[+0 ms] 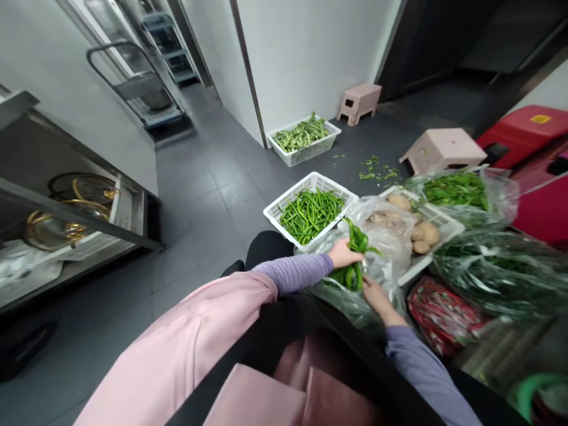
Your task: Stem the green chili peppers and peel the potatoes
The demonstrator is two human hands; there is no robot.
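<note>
My left hand [342,254] is closed round a bunch of long green chili peppers [357,238], their tips pointing up and away. Just below, my right hand [375,294] has its fingers bent in at the edge of the peppers, apparently pinching one; its fingertips are partly hidden. More green peppers lie under my hands in an open clear plastic bag [346,313]. Beyond my left hand, a white perforated basket [276,214] holds many green chili peppers [310,214].
A white basket [450,228] with potatoes [428,234] and a plastic bag stands right of my hands. Bagged greens [457,190] and a bag of red peppers [444,313] lie further right. Past them are pink stools [448,148], another vegetable basket [306,155] and a trolley [146,89].
</note>
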